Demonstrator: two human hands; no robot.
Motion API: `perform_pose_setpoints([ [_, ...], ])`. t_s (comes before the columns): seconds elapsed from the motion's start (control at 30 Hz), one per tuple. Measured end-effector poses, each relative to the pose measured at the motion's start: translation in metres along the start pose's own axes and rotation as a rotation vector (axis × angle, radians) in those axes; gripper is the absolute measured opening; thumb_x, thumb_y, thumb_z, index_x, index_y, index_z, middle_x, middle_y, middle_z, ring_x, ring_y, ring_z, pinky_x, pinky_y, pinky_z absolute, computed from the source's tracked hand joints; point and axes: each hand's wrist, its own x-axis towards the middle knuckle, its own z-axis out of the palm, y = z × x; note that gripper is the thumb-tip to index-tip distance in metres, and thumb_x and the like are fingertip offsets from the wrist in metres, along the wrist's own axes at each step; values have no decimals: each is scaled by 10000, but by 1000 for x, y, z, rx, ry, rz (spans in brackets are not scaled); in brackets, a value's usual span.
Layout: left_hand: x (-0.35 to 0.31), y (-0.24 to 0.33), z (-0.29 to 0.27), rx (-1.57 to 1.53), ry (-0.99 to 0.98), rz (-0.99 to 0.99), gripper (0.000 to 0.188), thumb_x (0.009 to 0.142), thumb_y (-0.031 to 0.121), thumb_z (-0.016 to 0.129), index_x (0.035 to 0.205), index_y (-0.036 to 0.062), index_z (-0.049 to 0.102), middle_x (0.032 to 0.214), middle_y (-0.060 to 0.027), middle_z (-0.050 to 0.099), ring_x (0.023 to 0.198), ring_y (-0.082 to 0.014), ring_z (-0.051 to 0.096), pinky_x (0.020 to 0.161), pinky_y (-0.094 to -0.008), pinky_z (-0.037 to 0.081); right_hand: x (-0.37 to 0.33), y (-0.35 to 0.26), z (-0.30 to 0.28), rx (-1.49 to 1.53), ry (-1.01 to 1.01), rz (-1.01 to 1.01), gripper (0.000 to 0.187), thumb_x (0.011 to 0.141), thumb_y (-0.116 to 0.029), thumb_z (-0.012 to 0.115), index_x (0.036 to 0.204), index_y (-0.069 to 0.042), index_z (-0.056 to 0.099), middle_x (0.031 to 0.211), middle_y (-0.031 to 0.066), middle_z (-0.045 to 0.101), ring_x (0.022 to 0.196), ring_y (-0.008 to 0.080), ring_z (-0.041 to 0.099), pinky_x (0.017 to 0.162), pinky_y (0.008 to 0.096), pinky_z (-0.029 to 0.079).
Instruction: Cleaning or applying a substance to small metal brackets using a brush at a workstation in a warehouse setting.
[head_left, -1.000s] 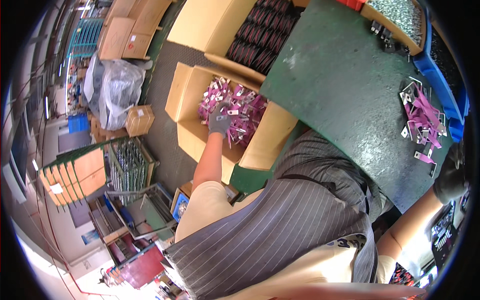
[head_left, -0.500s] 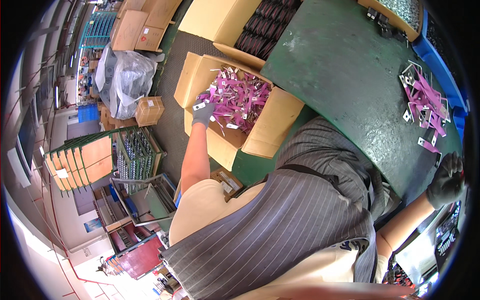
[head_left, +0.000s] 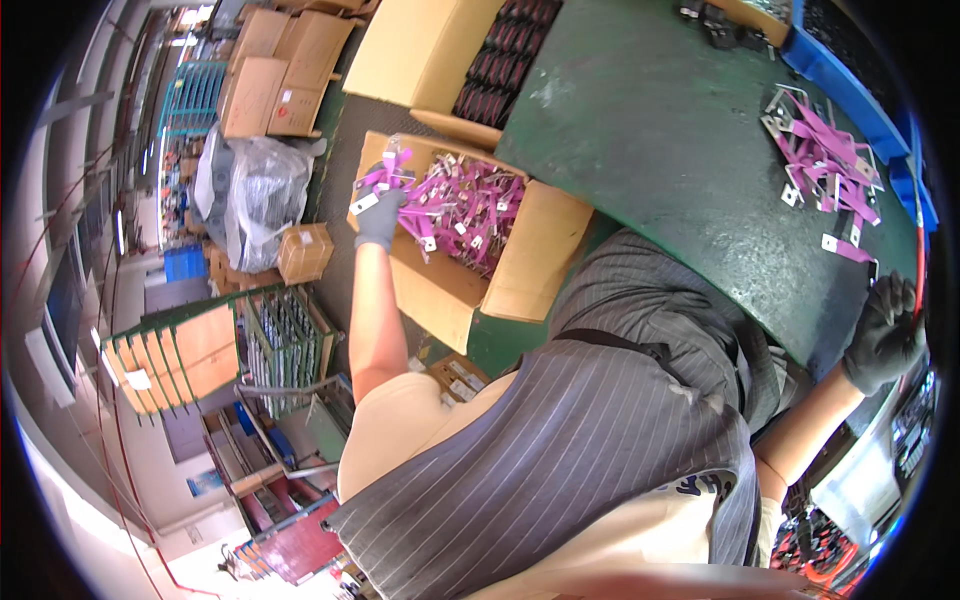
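Head view: a bunch of purple-sleeved metal strips (head_left: 385, 175) is held in the left hand (head_left: 380, 218) above the cardboard box (head_left: 520, 275); the right hand (head_left: 885, 335) is curled at the green desk (head_left: 660, 150) edge, its grip state cannot be told.

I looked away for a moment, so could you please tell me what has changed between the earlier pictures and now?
The left hand, which was down among the purple strips in the cardboard box, has come up to the box's edge gripping a bunch of purple strips. The right hand has closed at the green table edge. The strip pile on the table stayed put.
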Motion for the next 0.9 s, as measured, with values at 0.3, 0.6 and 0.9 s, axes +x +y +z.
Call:
perform_pose_setpoints([
  [0.3, 1, 217, 129, -223, -671, 405, 401, 718, -55, 560, 1106, 47, 554, 965, -117, 632, 907, -195, 631, 775, -294, 529, -27, 31, 38, 120, -76, -131, 353, 871, -200, 495, 1094, 69, 550, 815, 122, 567, 715, 173, 410, 570, 240, 342],
  [0.6, -29, 303, 281, 573, -620, 1013, 526, 753, 277, 637, 1234, 129, 482, 950, -196, 621, 936, -361, 593, 826, -408, 468, -58, 40, 35, 39, 111, -242, 348, 850, -198, 501, 1093, 47, 547, 787, 132, 599, 662, 179, 436, 554, 244, 355],
  [0.9, 2, 294, 265, 91, -1017, 616, 519, 794, 182, 678, 1262, 95, 471, 956, -99, 628, 800, -130, 610, 691, -274, 519, -66, 55, 30, 109, 170, -237, 320, 854, -194, 501, 1072, 32, 565, 768, 130, 592, 662, 175, 427, 585, 251, 348],
])
